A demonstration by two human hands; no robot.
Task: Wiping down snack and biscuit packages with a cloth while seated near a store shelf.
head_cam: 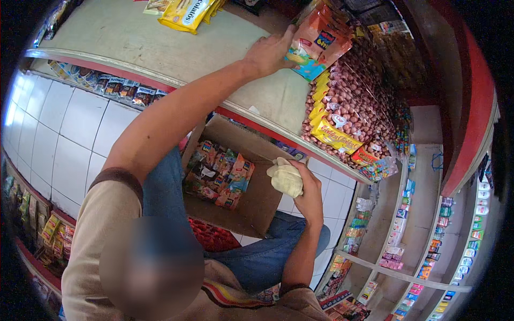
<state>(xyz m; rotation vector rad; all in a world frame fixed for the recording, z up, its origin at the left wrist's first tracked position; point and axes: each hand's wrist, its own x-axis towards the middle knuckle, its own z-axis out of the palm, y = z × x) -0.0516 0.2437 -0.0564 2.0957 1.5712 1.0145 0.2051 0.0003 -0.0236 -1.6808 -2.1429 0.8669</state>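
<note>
At the counter's far side, my left hand (270,53) grips the edge of an orange-and-blue snack packet (319,50) that stands upright with others behind it. Its lower corner meets a heap of small wrapped sweets (357,108). My right hand (308,190) is held lower, over the rim of a cardboard box, and clutches a bunched pale-yellow cloth (286,178). Inside the open cardboard box (257,208), between my knees, lie several snack packets (221,174) of similar colours.
Yellow wafer packets (188,16) lie on the counter (160,48) at the far left. Under its edge are drink pouches (142,96). Stocked shelves (395,232) rise on the right, and more hanging packets (52,232) are at left. White tiles (70,120) cover the floor.
</note>
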